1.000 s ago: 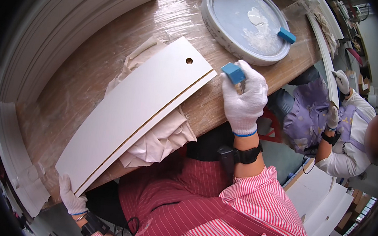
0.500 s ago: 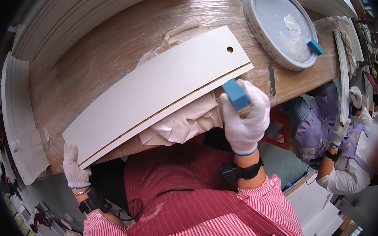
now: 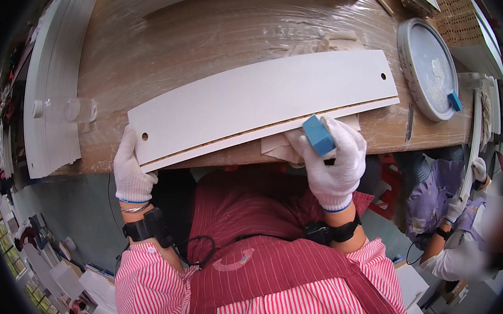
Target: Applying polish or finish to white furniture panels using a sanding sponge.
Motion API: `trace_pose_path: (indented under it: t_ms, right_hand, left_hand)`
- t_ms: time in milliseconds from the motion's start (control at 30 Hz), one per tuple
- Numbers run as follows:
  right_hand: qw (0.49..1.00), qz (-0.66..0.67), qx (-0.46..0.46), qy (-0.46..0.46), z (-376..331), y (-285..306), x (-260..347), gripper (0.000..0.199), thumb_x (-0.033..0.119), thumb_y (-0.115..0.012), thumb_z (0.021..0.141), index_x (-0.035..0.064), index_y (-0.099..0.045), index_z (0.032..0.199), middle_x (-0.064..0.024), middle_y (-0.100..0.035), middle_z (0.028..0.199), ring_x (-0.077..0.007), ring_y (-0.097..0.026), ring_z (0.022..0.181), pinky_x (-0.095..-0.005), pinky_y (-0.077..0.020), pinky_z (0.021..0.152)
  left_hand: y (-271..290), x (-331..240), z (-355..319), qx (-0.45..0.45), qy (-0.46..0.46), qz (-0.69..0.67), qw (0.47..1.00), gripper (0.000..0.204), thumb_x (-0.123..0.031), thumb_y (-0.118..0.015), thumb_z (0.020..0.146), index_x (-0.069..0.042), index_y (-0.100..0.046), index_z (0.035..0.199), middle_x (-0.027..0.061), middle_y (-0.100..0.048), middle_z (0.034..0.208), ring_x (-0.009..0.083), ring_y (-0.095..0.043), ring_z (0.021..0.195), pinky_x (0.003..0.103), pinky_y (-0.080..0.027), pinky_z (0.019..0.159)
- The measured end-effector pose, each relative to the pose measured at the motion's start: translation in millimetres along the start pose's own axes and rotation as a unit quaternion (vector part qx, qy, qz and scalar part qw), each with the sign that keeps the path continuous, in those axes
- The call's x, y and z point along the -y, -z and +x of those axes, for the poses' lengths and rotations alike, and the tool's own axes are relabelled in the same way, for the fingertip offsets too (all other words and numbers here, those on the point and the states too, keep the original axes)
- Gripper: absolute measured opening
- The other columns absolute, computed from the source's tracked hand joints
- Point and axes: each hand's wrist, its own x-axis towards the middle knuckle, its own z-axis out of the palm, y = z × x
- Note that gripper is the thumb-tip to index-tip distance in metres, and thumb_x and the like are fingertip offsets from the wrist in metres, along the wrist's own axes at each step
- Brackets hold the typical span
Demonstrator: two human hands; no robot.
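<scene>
A long white board (image 3: 262, 99) slants across the near side of the table, with a brown groove along its near edge and a round hole by each end. My left hand (image 3: 133, 168), in a white knit glove, grips its left end, thumb on top and fingers partly hidden underneath. In my gloved right hand (image 3: 342, 164), a blue rectangular block (image 3: 318, 135) is pinched between thumb and fingers at the board's near edge. Whether the block touches the edge, I cannot tell. Crumpled beige cloth (image 3: 282, 148) lies under the board, showing on its near and far sides.
A round grey lid (image 3: 410, 57) with a white smear and another blue block (image 3: 455, 101) sits at the right. Stacked white boards (image 3: 56, 82) and a clear plastic bottle (image 3: 81, 110) are at the left. Another person (image 3: 461, 226) works at the far right.
The board lies less steeply across the view, and its left hole now shows. My right hand with the blue block is farther left along the near edge. The whole view has shifted.
</scene>
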Motion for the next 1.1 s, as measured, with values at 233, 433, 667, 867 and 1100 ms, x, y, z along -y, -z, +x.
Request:
trace_pose_path:
  t_ms: [233, 433, 667, 867, 1100]
  right_hand:
    - [0.986, 0.032, 0.1, 0.127, -13, -35, 57, 0.054, 0.01, -0.086, 0.071, 0.0093, -0.062, 0.119, -0.0077, -0.07, 0.11, -0.0292, -0.067, 0.099, -0.0411, -0.0457, 0.089]
    - [0.945, 0.083, 0.21, 0.236, -13, -66, 131, 0.056, 0.014, -0.089, 0.068, 0.0095, -0.063, 0.118, -0.0072, -0.072, 0.11, -0.0285, -0.068, 0.101, -0.042, -0.0473, 0.088]
    - [0.911, 0.1, 0.249, 0.314, -3, -82, 192, 0.055, 0.013, -0.08, 0.059, 0.0087, -0.066, 0.112, -0.0064, -0.071, 0.108, -0.027, -0.068, 0.099, -0.0417, -0.0479, 0.08]
    - [0.925, 0.044, 0.238, 0.292, -3, -67, 196, 0.056, 0.012, -0.089, 0.066, 0.0085, -0.064, 0.115, -0.0093, -0.072, 0.11, -0.0304, -0.068, 0.103, -0.0423, -0.0485, 0.089]
    - [0.922, 0.063, 0.233, 0.303, -8, -66, 201, 0.058, 0.011, -0.089, 0.066, 0.0086, -0.063, 0.118, -0.0086, -0.071, 0.112, -0.0299, -0.068, 0.102, -0.0432, -0.0485, 0.089]
  left_hand:
    - [5, -5, -10, 0.077, 0.035, -0.128, 0.988, 0.086, -0.067, -0.037, 0.101, 0.006, -0.038, 0.147, 0.0179, -0.059, 0.135, 0.0283, -0.063, 0.119, 0.036, -0.055, 0.096]
    - [-3, -13, -23, 0.12, 0.048, -0.247, 0.96, 0.098, -0.076, -0.032, 0.097, 0.007, -0.034, 0.149, 0.0211, -0.059, 0.133, 0.0294, -0.065, 0.115, 0.038, -0.059, 0.087]
    - [-1, -18, -33, 0.24, 0.06, -0.32, 0.915, 0.1, -0.077, -0.03, 0.096, 0.004, -0.027, 0.155, 0.0227, -0.044, 0.151, 0.0348, -0.047, 0.138, 0.046, -0.041, 0.113]
    - [5, -17, -31, 0.26, 0.05, -0.313, 0.912, 0.099, -0.076, -0.029, 0.097, 0.005, -0.028, 0.155, 0.022, -0.047, 0.148, 0.0321, -0.05, 0.135, 0.042, -0.043, 0.111]
    - [6, -13, -32, 0.256, 0.046, -0.297, 0.919, 0.1, -0.077, -0.026, 0.097, 0.005, -0.026, 0.155, 0.0215, -0.048, 0.146, 0.0299, -0.051, 0.133, 0.04, -0.045, 0.109]
